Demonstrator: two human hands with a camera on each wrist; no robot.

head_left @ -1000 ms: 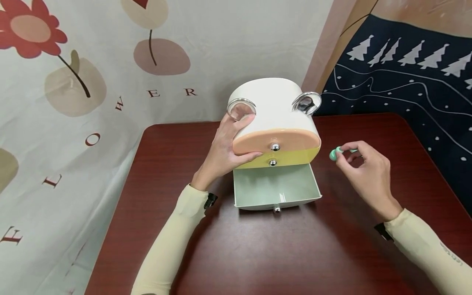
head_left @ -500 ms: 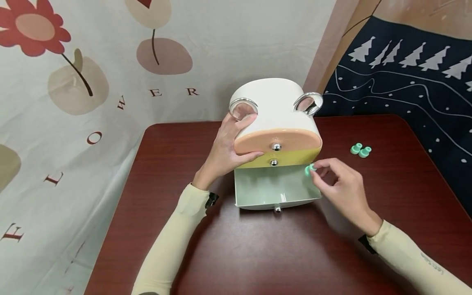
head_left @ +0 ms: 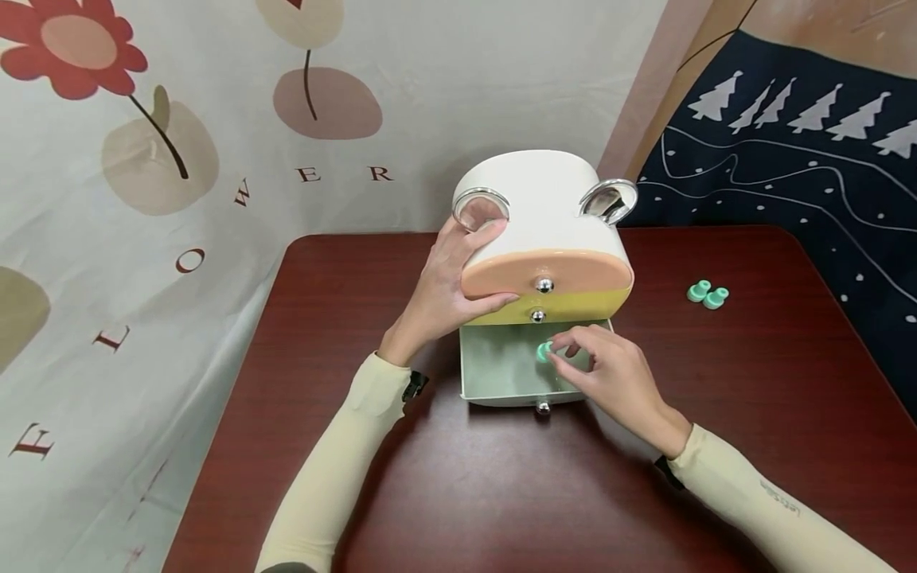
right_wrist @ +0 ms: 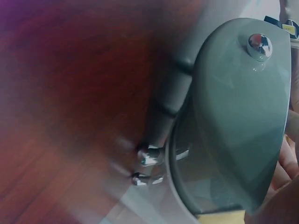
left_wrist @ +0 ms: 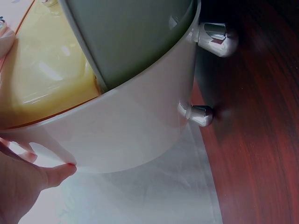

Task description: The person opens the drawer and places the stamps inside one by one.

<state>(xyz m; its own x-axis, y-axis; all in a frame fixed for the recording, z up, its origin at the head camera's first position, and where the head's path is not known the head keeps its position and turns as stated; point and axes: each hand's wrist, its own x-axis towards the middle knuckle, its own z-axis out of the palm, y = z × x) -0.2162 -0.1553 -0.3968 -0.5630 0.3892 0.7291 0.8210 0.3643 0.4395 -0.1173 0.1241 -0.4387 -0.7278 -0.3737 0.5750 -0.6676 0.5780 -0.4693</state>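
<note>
A white mini drawer cabinet (head_left: 540, 199) with two silver-rimmed ears stands on the table. Its peach top drawer (head_left: 501, 274) and yellow middle drawer (head_left: 595, 302) are pushed in, while the pale green bottom drawer (head_left: 494, 370) is pulled out. My left hand (head_left: 444, 286) grips the cabinet's left side, thumb across the front; the left wrist view shows fingertips (left_wrist: 65, 171) against the white shell. Over the pulled-out drawer, my right hand (head_left: 619, 378) pinches a small mint-green stepped plug (head_left: 543, 352) between thumb and fingers. The right wrist view does not show the plug.
Two similar mint-green plugs (head_left: 708, 295) stand side by side on the dark red table (head_left: 752, 382), right of the cabinet. A white printed cloth (head_left: 430, 95) hangs behind. A navy cloth with trees (head_left: 774, 167) hangs at the right.
My right hand has carried the pinched plug leftward from the table's right side to over the bottom drawer, uncovering the other two plugs. The left hand keeps its grip on the cabinet.
</note>
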